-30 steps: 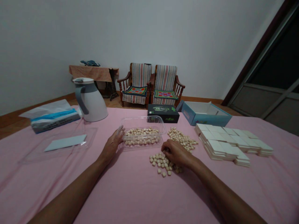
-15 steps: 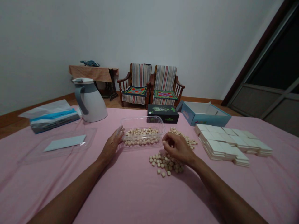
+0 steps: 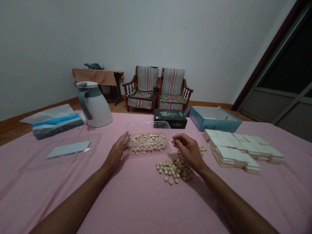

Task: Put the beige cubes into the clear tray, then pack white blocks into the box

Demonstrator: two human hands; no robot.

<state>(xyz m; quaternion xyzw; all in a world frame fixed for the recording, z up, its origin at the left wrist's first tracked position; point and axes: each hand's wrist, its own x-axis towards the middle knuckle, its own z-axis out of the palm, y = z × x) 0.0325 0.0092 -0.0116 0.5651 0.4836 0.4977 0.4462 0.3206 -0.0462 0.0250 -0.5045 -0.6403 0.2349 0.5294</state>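
A clear plastic container (image 3: 147, 155) holds many small pale wooden pieces (image 3: 148, 148) that look like rounded cubes. My left hand (image 3: 118, 149) grips the container's left side, fingers against the wall near the rim. Just off the container's right side is my right hand (image 3: 188, 151), its fingers curled and the thumb drawn in towards them. Whatever sits between those fingertips, if anything, is too small to make out. Loose wooden pieces (image 3: 170, 169) lie in a pile on the pink cloth below the right hand, and more are partly hidden behind it.
Stacks of pale square tiles (image 3: 234, 148) stand to the right. Behind are a black box (image 3: 170, 118) and an open blue box (image 3: 214, 123). At left are a white jug (image 3: 96, 105), a tissue pack (image 3: 58, 125) and a clear lid (image 3: 94, 143) with a pale strip (image 3: 68, 149).
My right hand has moved slightly up and away from the near pile, uncovering more pieces, and its fingers have stretched a little towards the container's right rim. My left hand stays put.
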